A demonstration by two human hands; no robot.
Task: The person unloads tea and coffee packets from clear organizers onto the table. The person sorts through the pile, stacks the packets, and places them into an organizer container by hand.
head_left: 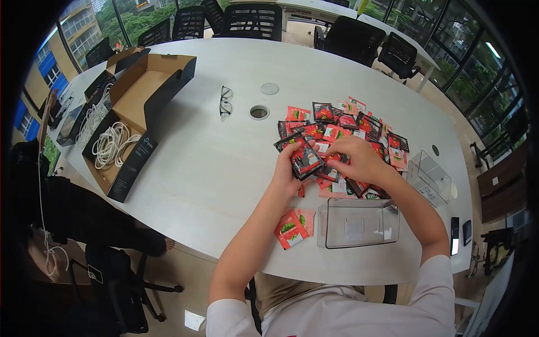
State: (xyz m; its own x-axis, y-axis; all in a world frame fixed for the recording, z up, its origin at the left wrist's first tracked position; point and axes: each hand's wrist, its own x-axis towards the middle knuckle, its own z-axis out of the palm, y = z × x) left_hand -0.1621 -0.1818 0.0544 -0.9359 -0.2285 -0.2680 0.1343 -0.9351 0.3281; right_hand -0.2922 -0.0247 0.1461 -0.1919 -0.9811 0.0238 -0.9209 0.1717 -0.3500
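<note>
My left hand (pixel 285 173) grips a black and red sachet (pixel 307 162), its thumb lying across the front; whether more sachets are stacked behind it I cannot tell. Close by on the right, my right hand (pixel 359 156) is bent over the heap with curled fingers, and whatever is between its fingertips is hidden. Around and beneath both hands spreads a loose pile of black and pink-red sachets (pixel 335 133). Two pink sachets with green print (pixel 291 229) lie apart, nearer my body. Beside them stands a clear plastic bin (pixel 362 245) below my right forearm.
Another clear bin (pixel 429 178) is right of the pile, with two phones (pixel 455 236) nearby. Glasses (pixel 225 101) and a round table hole (pixel 259 112) are farther off. An open box (pixel 132 92) with white cable (pixel 115 145) sits left. A person in dark clothes (pixel 95 210) is there.
</note>
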